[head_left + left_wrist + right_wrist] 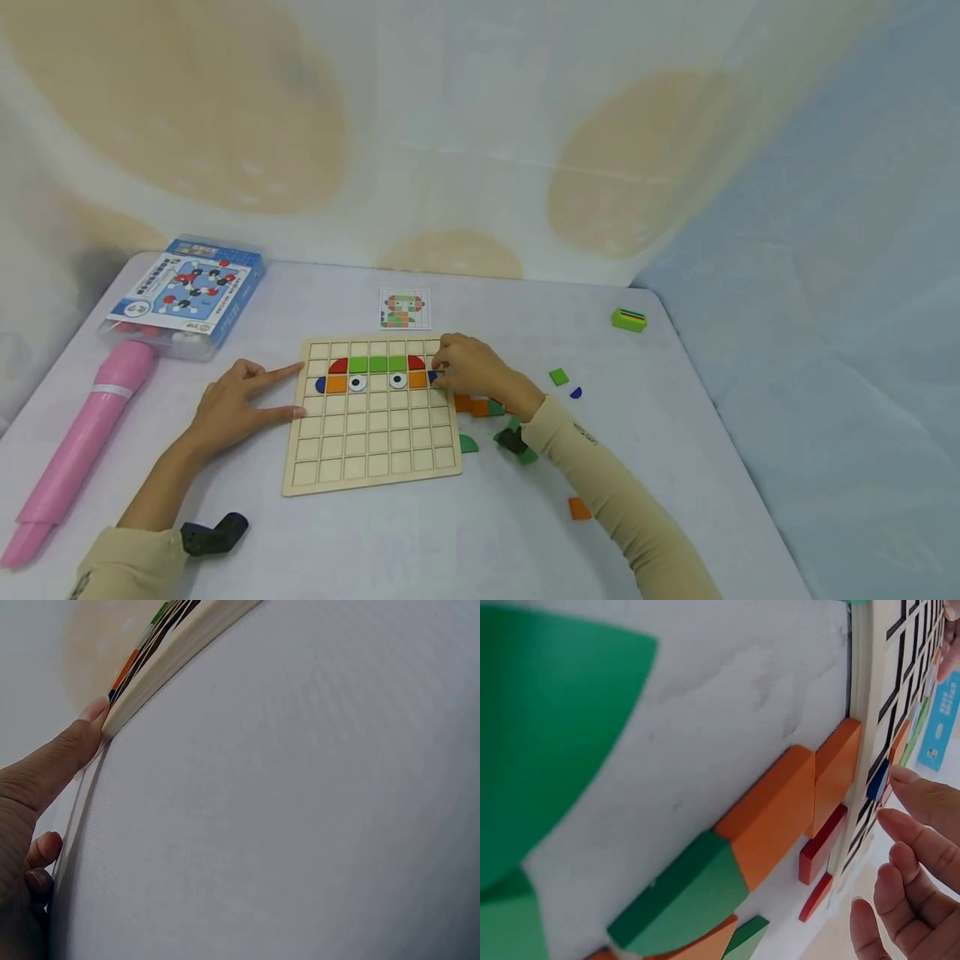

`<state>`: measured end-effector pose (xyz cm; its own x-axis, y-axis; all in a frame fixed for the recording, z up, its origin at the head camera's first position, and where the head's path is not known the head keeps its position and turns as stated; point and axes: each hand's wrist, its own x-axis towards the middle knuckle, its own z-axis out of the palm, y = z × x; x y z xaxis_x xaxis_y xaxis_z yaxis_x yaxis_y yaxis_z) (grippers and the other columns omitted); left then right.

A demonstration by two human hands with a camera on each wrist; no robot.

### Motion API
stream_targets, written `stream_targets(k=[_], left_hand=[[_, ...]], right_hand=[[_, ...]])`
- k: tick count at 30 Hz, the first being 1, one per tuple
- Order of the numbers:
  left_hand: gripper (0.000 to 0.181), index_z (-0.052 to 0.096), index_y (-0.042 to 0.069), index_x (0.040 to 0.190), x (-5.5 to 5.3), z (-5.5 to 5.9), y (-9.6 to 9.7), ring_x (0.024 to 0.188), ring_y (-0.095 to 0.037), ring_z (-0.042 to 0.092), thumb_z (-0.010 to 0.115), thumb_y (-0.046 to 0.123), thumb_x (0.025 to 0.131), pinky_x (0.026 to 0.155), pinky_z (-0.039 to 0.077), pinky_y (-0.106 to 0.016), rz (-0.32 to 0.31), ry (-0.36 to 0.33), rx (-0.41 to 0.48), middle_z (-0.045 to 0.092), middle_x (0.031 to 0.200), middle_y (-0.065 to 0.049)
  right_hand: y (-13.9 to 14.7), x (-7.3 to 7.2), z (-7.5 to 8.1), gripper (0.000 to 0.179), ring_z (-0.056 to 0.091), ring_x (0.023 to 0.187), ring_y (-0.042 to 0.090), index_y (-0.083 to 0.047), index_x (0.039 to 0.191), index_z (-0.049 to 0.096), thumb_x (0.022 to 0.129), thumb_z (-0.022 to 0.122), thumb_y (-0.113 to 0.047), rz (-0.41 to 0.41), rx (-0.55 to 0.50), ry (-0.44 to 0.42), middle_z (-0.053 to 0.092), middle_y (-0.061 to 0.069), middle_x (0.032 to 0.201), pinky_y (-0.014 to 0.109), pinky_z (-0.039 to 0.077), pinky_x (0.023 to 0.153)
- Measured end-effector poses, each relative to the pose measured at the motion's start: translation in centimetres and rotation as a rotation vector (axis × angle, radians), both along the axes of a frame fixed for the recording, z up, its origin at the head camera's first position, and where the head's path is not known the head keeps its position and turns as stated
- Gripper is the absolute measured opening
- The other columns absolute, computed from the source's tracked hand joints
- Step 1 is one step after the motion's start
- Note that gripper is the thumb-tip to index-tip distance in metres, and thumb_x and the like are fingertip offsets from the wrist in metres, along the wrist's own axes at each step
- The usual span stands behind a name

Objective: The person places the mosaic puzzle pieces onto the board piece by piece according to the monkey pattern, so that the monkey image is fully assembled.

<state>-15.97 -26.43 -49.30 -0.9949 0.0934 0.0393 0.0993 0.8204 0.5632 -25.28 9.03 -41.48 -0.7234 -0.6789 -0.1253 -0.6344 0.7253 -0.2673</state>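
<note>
A wooden grid board (pixel 378 440) lies on the table. Its upper rows hold red quarter-rounds, green squares (pixel 377 364), orange squares, two eye discs (pixel 357 382) and a blue half-round (pixel 321 385) at the left. At the board's left edge, my left hand (pixel 228 408) touches the wood with thumb and forefinger spread straight. My right hand (pixel 478 368) pinches a second blue half-round (pixel 877 781) between thumb and forefinger, over the right end of the eye row. In the left wrist view the left thumb (pixel 71 750) presses the board's side.
Loose orange (pixel 769 810) and green pieces lie right of the board, partly under the right forearm. Behind the board is a pattern card (pixel 405 309). A boxed molecule set (pixel 187 292) and a pink cylinder (pixel 82 450) stand left; a green block (pixel 628 320) sits at back right.
</note>
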Motion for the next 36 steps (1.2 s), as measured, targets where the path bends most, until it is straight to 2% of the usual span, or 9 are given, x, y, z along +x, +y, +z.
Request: stream_targets(k=[4,11,17,24,28,36], left_hand=[[0.08,0.054,0.019,0.144,0.0,0.2,0.1,0.092,-0.024,0.037,0.075,0.06,0.079,0.074,0.026,-0.042,-0.002,-0.013,-0.005,0.041,0.102,-0.012],[0.08,0.053,0.019,0.144,0.0,0.2,0.4,0.091,-0.023,0.037,0.075,0.061,0.079,0.074,0.026,-0.041,-0.007,-0.023,0.0,0.04,0.101,-0.011],[0.081,0.053,0.018,0.144,-0.2,0.0,0.4,0.093,-0.026,0.039,0.075,0.061,0.078,0.073,0.028,-0.041,-0.01,-0.023,-0.019,0.042,0.105,-0.014],[0.082,0.053,0.019,0.144,-0.3,0.0,0.4,0.094,-0.027,0.041,0.075,0.061,0.078,0.073,0.029,-0.04,-0.017,-0.032,-0.011,0.044,0.107,-0.015],[0.082,0.053,0.019,0.144,-0.4,0.1,0.2,0.094,-0.028,0.042,0.076,0.061,0.078,0.072,0.03,-0.039,-0.019,-0.033,-0.011,0.044,0.109,-0.017],[0.083,0.051,0.019,0.145,-0.3,-0.1,-0.2,0.096,-0.031,0.042,0.075,0.061,0.078,0.073,0.03,-0.042,-0.011,-0.057,-0.009,0.043,0.111,-0.018]], right_hand=[[0.4,0.2,0.1,0.018,0.056,0.089,0.015,-0.008,0.101,0.078,0.09,0.074,-0.023,-0.025,-0.008,-0.011,0.062,0.003,0.098,0.029,0.048,0.081],[0.6,0.2,-0.5,0.015,0.055,0.085,0.015,-0.007,0.1,0.078,0.092,0.071,-0.017,0.032,-0.004,0.008,0.063,0.003,0.094,0.028,0.047,0.081],[0.7,0.3,-0.7,0.016,0.052,0.082,0.013,-0.008,0.101,0.078,0.093,0.071,-0.02,0.03,0.028,0.037,0.062,0.002,0.094,0.026,0.045,0.077],[2.4,0.2,0.7,0.02,0.059,0.092,0.017,-0.007,0.104,0.077,0.092,0.071,-0.021,-0.05,-0.016,-0.001,0.063,0.004,0.099,0.031,0.049,0.084],[4.4,-0.2,1.5,0.021,0.06,0.092,0.018,-0.005,0.105,0.076,0.092,0.072,-0.02,-0.103,-0.041,0.001,0.062,0.005,0.096,0.03,0.051,0.081],[7.9,-0.9,1.2,0.021,0.059,0.089,0.018,-0.005,0.104,0.076,0.091,0.073,-0.02,-0.203,-0.033,-0.014,0.062,0.005,0.094,0.029,0.051,0.079]])
